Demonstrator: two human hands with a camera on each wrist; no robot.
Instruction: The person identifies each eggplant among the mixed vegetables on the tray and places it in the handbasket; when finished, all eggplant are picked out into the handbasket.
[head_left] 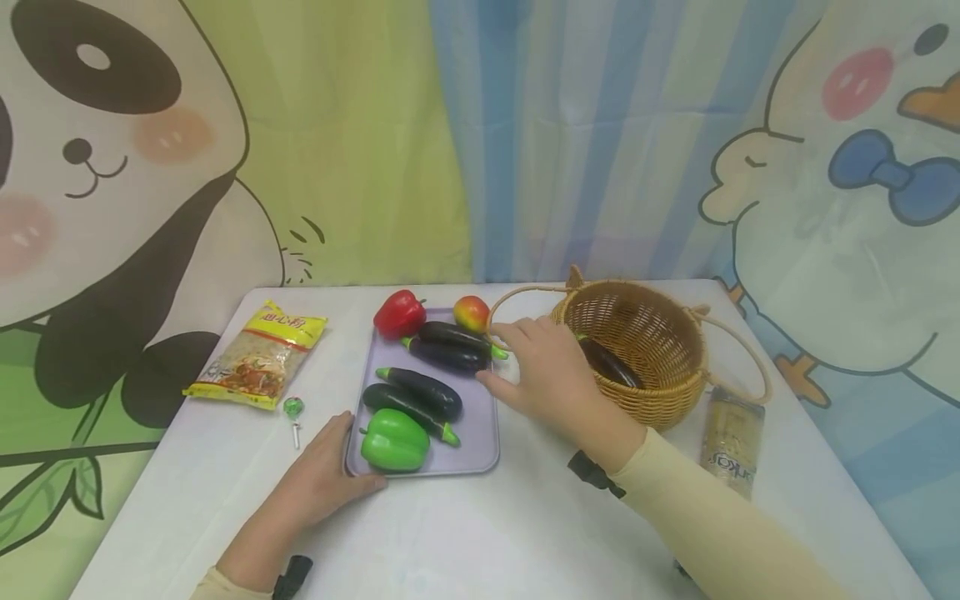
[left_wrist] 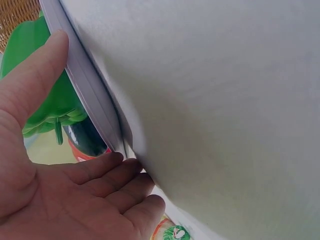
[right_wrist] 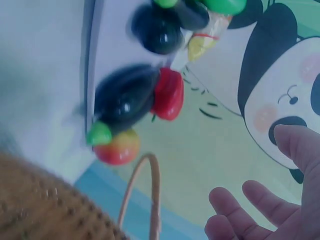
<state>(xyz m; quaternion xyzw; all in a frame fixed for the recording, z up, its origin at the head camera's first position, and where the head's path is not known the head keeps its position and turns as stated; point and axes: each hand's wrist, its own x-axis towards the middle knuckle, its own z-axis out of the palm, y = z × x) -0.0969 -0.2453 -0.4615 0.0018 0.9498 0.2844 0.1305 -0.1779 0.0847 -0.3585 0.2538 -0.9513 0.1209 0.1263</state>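
A pale purple tray [head_left: 476, 437] holds several eggplants [head_left: 423, 392], a green bell pepper [head_left: 395, 440], a red bell pepper [head_left: 400, 314] and a red-yellow fruit [head_left: 472, 313]. At its near left corner rests my left hand [head_left: 322, 471], thumb along the front rim, fingers by the left side; the left wrist view shows this palm [left_wrist: 75, 200] holding nothing. My right hand [head_left: 551, 375] hovers between tray and wicker basket [head_left: 667, 408], fingers spread and loosely bent. Nothing is in its grasp in the right wrist view, where its fingers [right_wrist: 265, 205] stand apart. One eggplant [head_left: 611, 364] lies inside the basket.
Left of the tray lie a yellow-topped food packet [head_left: 258, 354] and a green lollipop [head_left: 293, 408]. A clear packet [head_left: 731, 442] lies right of the basket. The basket's two loop handles [head_left: 761, 375] stick out sideways. A printed curtain [head_left: 525, 167] hangs behind the table.
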